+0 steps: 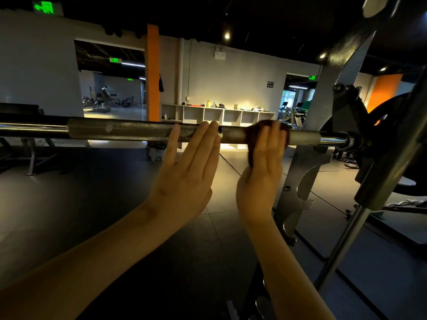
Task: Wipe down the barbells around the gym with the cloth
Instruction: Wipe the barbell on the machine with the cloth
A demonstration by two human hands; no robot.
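Head view. Across mid-frame the barbell point(127, 132) lies on the rack point(323, 95) at right. At centre, my left hand point(191, 162) rests against it, fingers flat and released. My right hand point(263, 167) presses the cloth point(253, 140) onto the bar with straight fingers. Step in hand, as I judge it: wiping the right section. The next move calls for sliding the cloth along the knurling under steady pressure.

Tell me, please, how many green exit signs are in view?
4: top-left sign, left-doorway sign, far sign behind it, right-doorway sign. Others may be hidden.

No legible txt; green exit signs point(47, 6) pictogram only; wall placard point(270, 84) unreadable.
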